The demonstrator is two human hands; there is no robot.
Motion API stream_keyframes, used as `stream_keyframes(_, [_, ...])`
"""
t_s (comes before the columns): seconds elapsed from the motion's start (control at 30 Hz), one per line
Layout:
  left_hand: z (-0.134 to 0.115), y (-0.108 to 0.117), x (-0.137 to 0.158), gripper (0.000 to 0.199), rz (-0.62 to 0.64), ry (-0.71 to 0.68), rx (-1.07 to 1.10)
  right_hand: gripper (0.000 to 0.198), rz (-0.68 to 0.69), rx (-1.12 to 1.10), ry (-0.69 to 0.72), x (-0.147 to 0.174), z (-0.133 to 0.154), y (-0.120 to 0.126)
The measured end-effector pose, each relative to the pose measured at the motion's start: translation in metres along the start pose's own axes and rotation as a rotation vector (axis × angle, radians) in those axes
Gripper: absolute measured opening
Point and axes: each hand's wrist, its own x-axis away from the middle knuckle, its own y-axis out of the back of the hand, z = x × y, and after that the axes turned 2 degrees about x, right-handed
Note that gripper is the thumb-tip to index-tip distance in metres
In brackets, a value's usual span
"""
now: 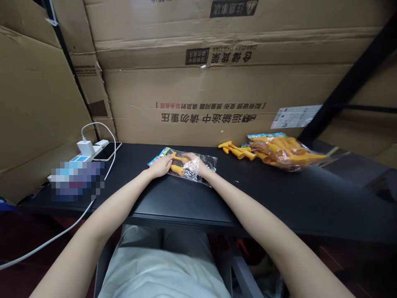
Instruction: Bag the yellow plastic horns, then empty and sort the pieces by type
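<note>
A clear plastic bag (203,176) with a colourful header card (159,154) lies flat on the black table. Orange plastic toy pieces (177,169) show through its film. My left hand (161,166) is closed on the card end of the bag, its thumb and fingertips beside the orange pieces. At the wider, loose end, my right hand (194,163) has its fingers closed at an orange piece. Shiny film lies around this hand and seems to cover part of it; its fingertips are partly hidden.
Loose orange pieces (237,151) and stacked filled bags (283,151) lie at the back right. On the left are a power strip with a white charger (85,147), a phone (108,151), a cable and a blurred-out item. Cardboard walls (186,87) stand behind the table (173,203).
</note>
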Motion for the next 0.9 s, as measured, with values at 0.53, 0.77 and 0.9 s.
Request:
stream_keyframes(0.53, [0.002,0.012,0.003,0.046,0.077,0.072,-0.035,0.037,0.178,0.014,0.037,0.009,0.024,0.047])
stream_keyframes(0.77, [0.009,0.008,-0.001,0.049,0.072,0.005,-0.006,0.039,0.079,0.035,0.044,0.001,0.012,0.018])
stream_keyframes(0.9, [0.008,0.009,-0.001,0.048,0.094,0.036,-0.031,0.039,0.064,0.032,-0.025,-0.001,0.013,0.013])
